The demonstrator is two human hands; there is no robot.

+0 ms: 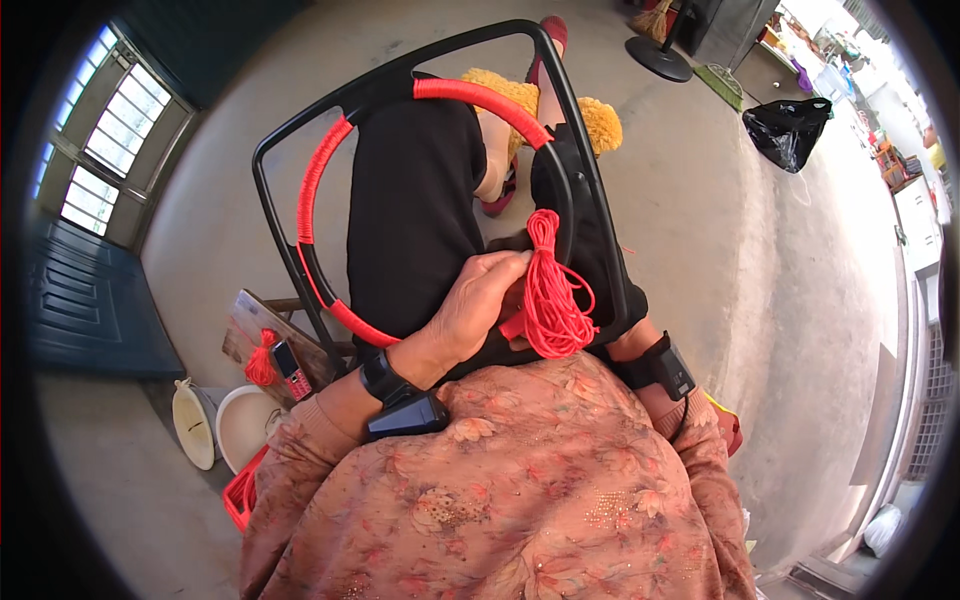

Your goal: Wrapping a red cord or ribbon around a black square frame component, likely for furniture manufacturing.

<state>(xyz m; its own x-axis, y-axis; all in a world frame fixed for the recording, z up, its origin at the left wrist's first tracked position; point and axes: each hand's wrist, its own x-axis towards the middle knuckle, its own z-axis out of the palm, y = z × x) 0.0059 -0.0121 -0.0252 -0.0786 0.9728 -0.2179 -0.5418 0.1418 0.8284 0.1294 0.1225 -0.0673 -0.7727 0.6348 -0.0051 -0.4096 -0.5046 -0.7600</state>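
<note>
On my lap lies a black frame [592, 165] with rounded corners and a ring inside it. Red cord [322, 180] is wound tightly round several stretches of that ring, while other stretches show bare black. My left hand [478, 300] is closed, thumb and fingers pinching the upper part of a looped red cord bundle [556, 305] at the ring's lower right. The bundle's loops hang toward my body. Of my right arm, the wrist [640, 345] shows beside the frame's lower right corner; the bundle, frame and dark trousers hide that hand's fingers.
At my left stands a small wooden stool [245, 325] bearing a loose red cord bundle [262, 360] and a red phone [292, 370]. Pale buckets [243, 425] are beside it. A black plastic bag [788, 133] and a green broom head [722, 86] lie on the floor far right.
</note>
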